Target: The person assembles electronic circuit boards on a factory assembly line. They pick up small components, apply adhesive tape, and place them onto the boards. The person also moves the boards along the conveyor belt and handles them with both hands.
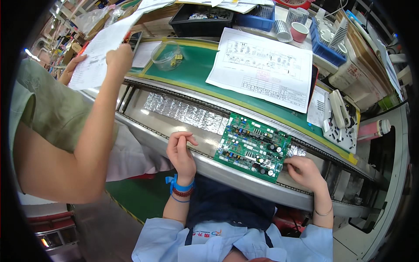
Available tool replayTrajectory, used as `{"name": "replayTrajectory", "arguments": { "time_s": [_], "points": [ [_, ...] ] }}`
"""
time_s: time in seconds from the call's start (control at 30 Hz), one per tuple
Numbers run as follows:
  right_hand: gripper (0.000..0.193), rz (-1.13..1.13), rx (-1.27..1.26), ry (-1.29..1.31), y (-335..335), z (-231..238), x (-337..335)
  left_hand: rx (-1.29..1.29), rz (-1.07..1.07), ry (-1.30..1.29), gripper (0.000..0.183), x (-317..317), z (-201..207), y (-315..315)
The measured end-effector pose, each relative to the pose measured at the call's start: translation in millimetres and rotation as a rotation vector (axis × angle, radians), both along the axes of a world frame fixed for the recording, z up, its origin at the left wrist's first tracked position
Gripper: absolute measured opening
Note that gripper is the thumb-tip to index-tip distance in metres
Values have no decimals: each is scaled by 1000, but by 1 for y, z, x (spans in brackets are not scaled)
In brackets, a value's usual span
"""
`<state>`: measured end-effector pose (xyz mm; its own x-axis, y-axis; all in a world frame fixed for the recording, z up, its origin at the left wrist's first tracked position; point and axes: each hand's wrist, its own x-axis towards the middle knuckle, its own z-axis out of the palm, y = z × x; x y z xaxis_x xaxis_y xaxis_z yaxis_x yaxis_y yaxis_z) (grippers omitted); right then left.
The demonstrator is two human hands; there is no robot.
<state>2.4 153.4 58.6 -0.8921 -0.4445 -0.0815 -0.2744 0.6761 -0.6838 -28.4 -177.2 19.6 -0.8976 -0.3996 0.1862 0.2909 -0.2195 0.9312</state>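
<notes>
A green circuit board packed with small components lies across the two rails of a conveyor in front of me. My right hand pinches its right edge with thumb and fingertips. Left of the board, my left hand hovers by the front rail, its fingers loosely bent and somewhat apart. I see nothing in it, and it is apart from the board.
On my left a person's hand holds paper sheets. Beyond the conveyor lie a printed drawing, a clear round tub, a stapler and a black bin. A blue basket stands far right.
</notes>
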Motion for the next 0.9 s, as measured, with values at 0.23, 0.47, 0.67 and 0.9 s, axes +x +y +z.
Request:
{"name": "replayTrajectory", "arguments": {
  "time_s": [0.23, 0.47, 0.67, 0.9],
  "points": [
    [15, -9, 8, -2, 0, 0, 1, -6, -4, -1, 18, -1, -1, 0],
    [15, -3, 14, -3, 0, -2, 0, 2, 2, -20, 17, 0, 1, 1],
    [14, -6, 7, 2, 0, -1, 0, -30, -17, -32, 18, 1, 1, 0],
    [14, -4, 9, 4, 1, -1, 0, -2, 3, -26, 18, 1, 1, 2]
  ]
}}
